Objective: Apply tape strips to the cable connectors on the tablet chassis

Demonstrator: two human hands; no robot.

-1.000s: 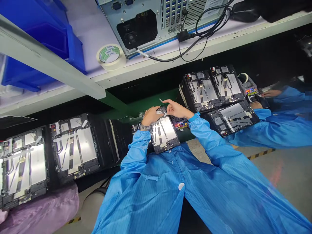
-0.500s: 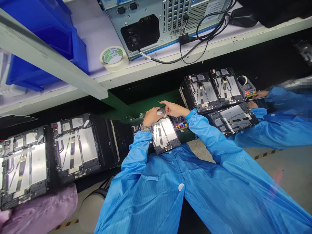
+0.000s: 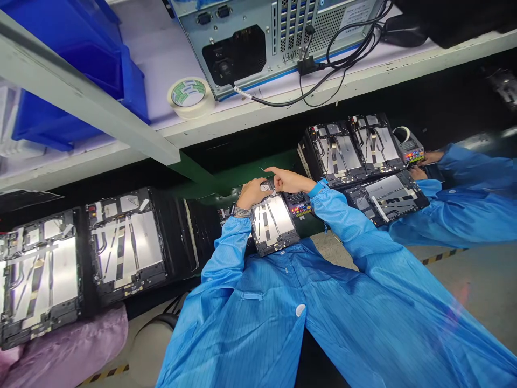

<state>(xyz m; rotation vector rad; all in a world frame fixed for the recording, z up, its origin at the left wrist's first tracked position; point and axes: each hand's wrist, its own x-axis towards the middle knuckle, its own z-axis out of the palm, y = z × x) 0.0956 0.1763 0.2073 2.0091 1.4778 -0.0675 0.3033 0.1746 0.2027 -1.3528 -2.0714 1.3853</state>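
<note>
Lying near the edge of the counter [image 3: 278, 161], an opened tablet housing [image 3: 273, 226] is worked on by a person in a blue smock [image 3: 250, 323]. A small silvery piece [image 3: 265, 187] at the housing's far end is covered by the left hand [image 3: 251, 194], whose fingers [image 3: 260, 186] are curled down and appear to be grasping it, though the view of the piece is poor. The right hand [image 3: 291, 182] is held just beside the left, with its fingers released and the index finger stretched out past the piece.

A small tester box with lit buttons [image 3: 297, 205] sits just beside the housing. Further tablet housings are laid out along the counter, two [image 3: 125, 245] to the left on a black mat and three [image 3: 355, 151] to the right. Past those, a tape dispenser [image 3: 409, 148] is placed beside a co-worker's hands [image 3: 424, 164]. Above the counter, a computer case [image 3: 258, 37], a roll of masking tape [image 3: 189, 97] and blue bins [image 3: 72, 70] are carried on a shelf [image 3: 323, 91].
</note>
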